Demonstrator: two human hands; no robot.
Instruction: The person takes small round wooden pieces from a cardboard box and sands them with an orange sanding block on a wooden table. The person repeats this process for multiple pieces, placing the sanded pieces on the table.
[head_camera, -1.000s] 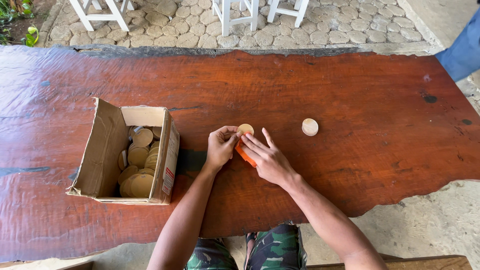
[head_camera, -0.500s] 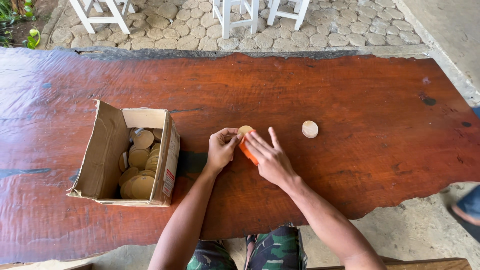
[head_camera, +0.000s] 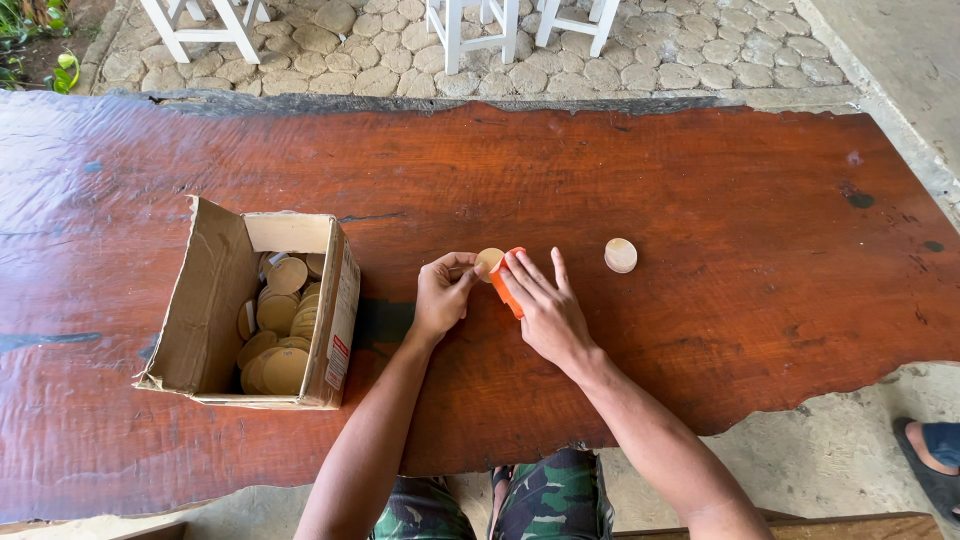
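While left hand (head_camera: 442, 297) pinches wooden disc (head_camera: 489, 262), right hand (head_camera: 543, 310) presses orange block (head_camera: 507, 283); cardboard box (head_camera: 205, 310), spare disc (head_camera: 620, 255) flank.

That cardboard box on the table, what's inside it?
The cardboard box holds a loose pile of pale round wooden discs, some lying flat and some leaning. Its near wall and the discs themselves hide the bottom, so whatever lies deeper cannot be seen.
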